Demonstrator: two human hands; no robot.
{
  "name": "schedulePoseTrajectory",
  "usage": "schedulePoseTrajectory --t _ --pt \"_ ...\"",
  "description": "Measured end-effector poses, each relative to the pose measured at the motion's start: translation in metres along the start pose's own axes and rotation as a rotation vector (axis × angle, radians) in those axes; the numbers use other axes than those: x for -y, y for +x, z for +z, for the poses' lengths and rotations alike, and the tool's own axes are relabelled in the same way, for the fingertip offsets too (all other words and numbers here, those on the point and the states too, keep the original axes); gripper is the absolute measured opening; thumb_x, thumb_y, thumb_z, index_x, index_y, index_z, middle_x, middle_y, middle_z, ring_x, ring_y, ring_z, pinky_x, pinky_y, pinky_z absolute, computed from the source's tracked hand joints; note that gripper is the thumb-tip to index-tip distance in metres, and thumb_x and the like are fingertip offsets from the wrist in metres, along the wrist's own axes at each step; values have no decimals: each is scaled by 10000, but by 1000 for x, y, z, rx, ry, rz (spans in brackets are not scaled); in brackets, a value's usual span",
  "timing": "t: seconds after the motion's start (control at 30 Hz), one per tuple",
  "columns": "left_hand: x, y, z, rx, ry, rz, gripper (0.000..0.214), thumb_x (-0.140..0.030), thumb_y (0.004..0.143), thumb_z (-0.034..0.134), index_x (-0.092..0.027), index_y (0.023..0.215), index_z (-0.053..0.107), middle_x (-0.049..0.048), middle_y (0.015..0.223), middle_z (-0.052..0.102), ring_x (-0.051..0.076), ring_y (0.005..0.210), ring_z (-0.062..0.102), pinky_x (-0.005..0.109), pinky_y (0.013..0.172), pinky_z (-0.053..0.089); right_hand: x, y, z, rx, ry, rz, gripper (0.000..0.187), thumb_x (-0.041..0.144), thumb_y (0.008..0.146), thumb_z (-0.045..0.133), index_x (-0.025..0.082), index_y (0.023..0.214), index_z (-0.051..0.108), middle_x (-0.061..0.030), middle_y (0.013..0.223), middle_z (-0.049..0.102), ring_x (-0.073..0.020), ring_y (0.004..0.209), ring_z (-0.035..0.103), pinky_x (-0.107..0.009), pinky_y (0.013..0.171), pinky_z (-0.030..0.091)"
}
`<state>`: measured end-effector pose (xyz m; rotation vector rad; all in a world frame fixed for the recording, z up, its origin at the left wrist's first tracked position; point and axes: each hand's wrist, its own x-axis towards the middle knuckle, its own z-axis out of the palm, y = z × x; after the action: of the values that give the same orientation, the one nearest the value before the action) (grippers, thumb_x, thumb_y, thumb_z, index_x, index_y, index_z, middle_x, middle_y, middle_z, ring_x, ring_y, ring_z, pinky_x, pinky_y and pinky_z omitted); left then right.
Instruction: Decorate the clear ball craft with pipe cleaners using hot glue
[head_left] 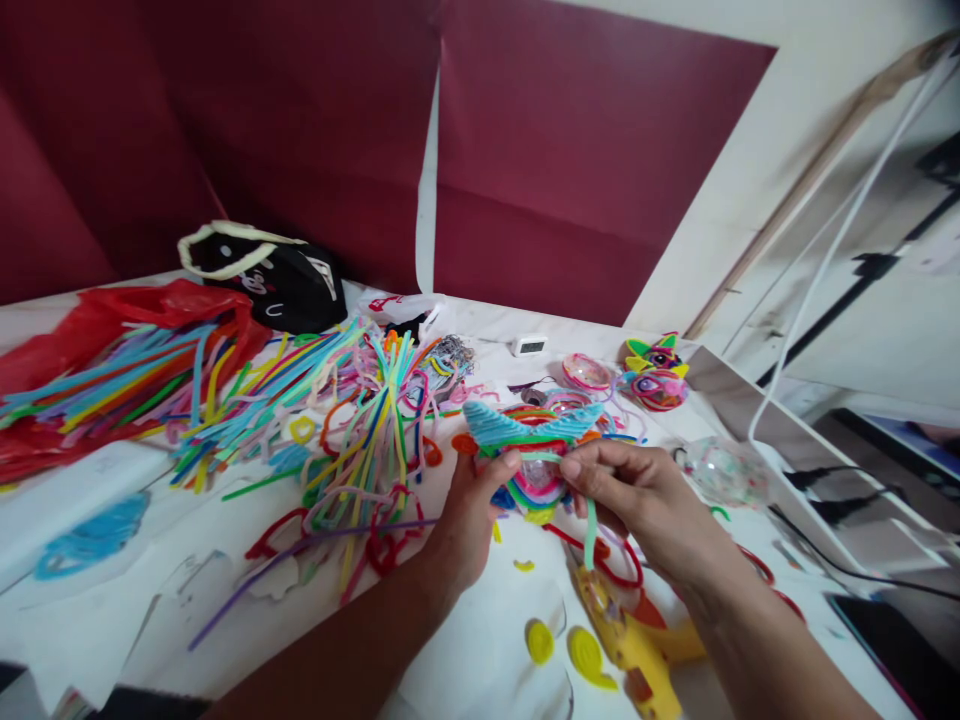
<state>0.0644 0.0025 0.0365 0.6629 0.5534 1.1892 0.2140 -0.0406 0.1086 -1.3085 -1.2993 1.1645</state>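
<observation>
Both hands are at a colourful pipe-cleaner craft [529, 490] with two pointed light-blue ears and rainbow rings around a clear middle. Its left side rests in my left hand [469, 510], thumb laid on the front. On the right side, my right hand [637, 490] pinches a pale green pipe cleaner [590, 535] between thumb and fingers. That strip runs across the craft's front, and its free end hangs down below my fingers. A yellow hot glue gun [630, 640] lies just below my right hand. Two yellow coils [540, 640] are beside it on the table.
Loose pipe cleaners [367, 430] cover the left of the table, some in a red plastic bag [172, 305]. A black bag [277, 285] stands behind. Finished-looking pipe-cleaner pieces [656, 375] sit at the back right, near a clear plastic dome [724, 470] and a power strip with cords [825, 490].
</observation>
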Motion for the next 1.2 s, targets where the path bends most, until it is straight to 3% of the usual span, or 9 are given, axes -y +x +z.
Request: schedulePoseTrajectory --t 0.1,0.23,0.3,0.4,0.67,0.87,1.2 --pt "-1 0 2 -7 -28 -48 540 -400 698 842 -261 1180 642 59 1093 765 310 1062 714 448 933 560 -4 -5 -2 -84 -132 -191 303 458 830 788 165 764 751 6 576 637 -71 495 474 -180 458 357" --pt "0 0 0 -12 -44 -55 587 -393 733 816 -292 1279 626 51 1200 744 320 1191 667 452 1005 526 -8 -14 -5 -215 -532 -633 115 243 944 689 180 860 737 -1 716 700 -75 571 572 -175 526 436" --pt "0 0 0 1 -84 -66 579 -380 747 808 -288 1288 624 49 1228 737 313 1222 654 445 1029 516 -8 -18 -7 -205 -724 -841 59 131 945 666 160 938 717 -16 785 707 -77 643 624 -171 595 469" --pt "0 0 0 25 -147 -70 558 -362 768 793 -260 1289 622 57 1225 740 298 1244 644 429 1053 507 -12 -19 -11 -150 -949 -1005 129 80 966 615 133 1050 696 -48 854 694 -103 725 658 -195 632 477" --pt "-2 -1 2 25 -138 -102 542 -354 751 794 -251 1257 628 63 1153 762 302 1198 676 438 1008 541 -27 -17 -22 -76 -1182 -1127 235 94 1000 554 101 1213 650 -68 867 674 -144 712 564 -270 608 414" --pt "-3 -1 2 26 -115 -87 504 -345 732 795 -271 1205 637 56 1161 754 298 1172 680 419 961 560 -22 -20 -20 -13 -1265 -1104 325 130 1050 444 86 1344 578 -82 890 700 -181 762 621 -311 649 469" --pt "-2 -3 1 0 -2 -55 417 -357 704 806 -274 1069 622 34 1102 745 277 1049 707 392 851 565 -24 -19 -16 -8 -1290 -1075 313 147 1064 411 101 1299 613 -81 855 716 -183 728 662 -314 606 506"
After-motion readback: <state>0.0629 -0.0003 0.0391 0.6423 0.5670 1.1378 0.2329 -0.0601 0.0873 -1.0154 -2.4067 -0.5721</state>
